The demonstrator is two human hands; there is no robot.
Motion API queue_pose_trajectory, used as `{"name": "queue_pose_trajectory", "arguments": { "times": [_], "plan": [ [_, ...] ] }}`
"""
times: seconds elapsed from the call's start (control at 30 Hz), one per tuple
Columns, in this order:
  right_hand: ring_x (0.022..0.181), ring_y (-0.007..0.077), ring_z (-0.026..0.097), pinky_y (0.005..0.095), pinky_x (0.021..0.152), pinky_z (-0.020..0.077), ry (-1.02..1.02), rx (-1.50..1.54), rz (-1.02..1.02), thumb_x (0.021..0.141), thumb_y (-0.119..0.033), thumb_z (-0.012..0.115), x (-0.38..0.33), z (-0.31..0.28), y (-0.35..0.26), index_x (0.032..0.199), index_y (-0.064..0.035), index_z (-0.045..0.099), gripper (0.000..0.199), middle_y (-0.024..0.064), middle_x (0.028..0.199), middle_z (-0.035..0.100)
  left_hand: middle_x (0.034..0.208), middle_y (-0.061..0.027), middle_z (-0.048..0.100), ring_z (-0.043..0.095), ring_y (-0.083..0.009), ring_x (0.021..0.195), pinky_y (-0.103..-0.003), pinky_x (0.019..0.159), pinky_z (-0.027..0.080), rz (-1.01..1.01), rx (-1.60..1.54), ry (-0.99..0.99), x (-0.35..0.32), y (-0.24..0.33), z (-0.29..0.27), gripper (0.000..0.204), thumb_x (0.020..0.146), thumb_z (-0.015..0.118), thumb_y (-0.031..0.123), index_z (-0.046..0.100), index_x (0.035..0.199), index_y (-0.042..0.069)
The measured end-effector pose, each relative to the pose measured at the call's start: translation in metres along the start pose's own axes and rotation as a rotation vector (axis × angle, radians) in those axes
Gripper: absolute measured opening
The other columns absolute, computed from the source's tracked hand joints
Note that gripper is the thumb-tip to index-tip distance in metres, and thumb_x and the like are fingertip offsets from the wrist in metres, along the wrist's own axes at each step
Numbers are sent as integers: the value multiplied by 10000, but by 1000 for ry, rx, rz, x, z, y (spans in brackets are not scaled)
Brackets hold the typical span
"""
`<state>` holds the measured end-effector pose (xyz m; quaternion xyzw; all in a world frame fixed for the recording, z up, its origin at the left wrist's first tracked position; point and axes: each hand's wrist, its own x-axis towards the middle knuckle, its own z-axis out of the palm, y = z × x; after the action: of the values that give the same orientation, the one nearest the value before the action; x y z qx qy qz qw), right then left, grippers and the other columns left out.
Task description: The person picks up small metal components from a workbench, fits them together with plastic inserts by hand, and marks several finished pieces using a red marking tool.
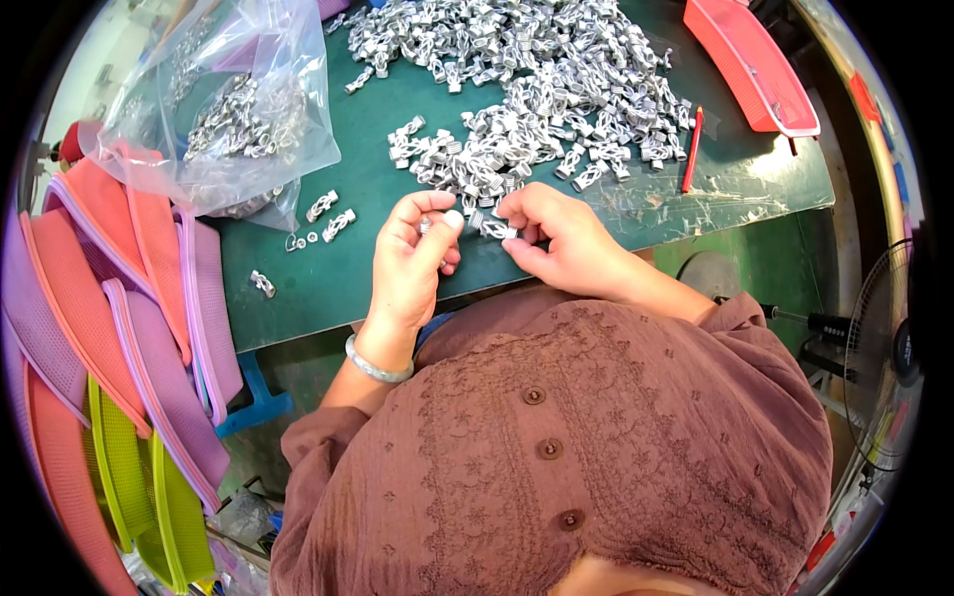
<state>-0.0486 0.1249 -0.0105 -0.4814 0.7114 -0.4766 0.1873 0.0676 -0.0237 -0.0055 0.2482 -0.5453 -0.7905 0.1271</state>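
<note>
Near the front edge of the table both hands are raised close together, just before a big heap of small silver metal fittings point(556, 89) with ribbed caps and open, looped bodies. My left hand point(409, 253) is curled, thumb against the fingers, around one such fitting point(425, 225) that shows only in part. Between thumb and forefinger of my right hand point(564, 238), another fitting point(496, 229) is pinched by its end. To the left of my left hand lie a few loose fittings point(339, 224) beside small rings point(301, 241).
A clear plastic bag point(308, 119) of fittings stands at the left on the green table point(318, 288). Pink, purple and green baskets point(164, 382) are stacked beside it. A red pencil point(693, 151) and a pink basket point(740, 60) lie right; a fan point(879, 348) stands far right.
</note>
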Motion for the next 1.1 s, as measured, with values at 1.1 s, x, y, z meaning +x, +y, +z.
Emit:
{"name": "queue_pose_trajectory", "arguments": {
  "times": [1.1],
  "plan": [
    [749,159,598,293,723,480,-210,1053,277,863,-156,547,6,-8,0,1146,-10,418,343,148,898,630,620,31,518,443,-28,546,-183,484,353,-30,222,-49,6,0,12,161,854,548,169,592,772,38]
  ]
}}
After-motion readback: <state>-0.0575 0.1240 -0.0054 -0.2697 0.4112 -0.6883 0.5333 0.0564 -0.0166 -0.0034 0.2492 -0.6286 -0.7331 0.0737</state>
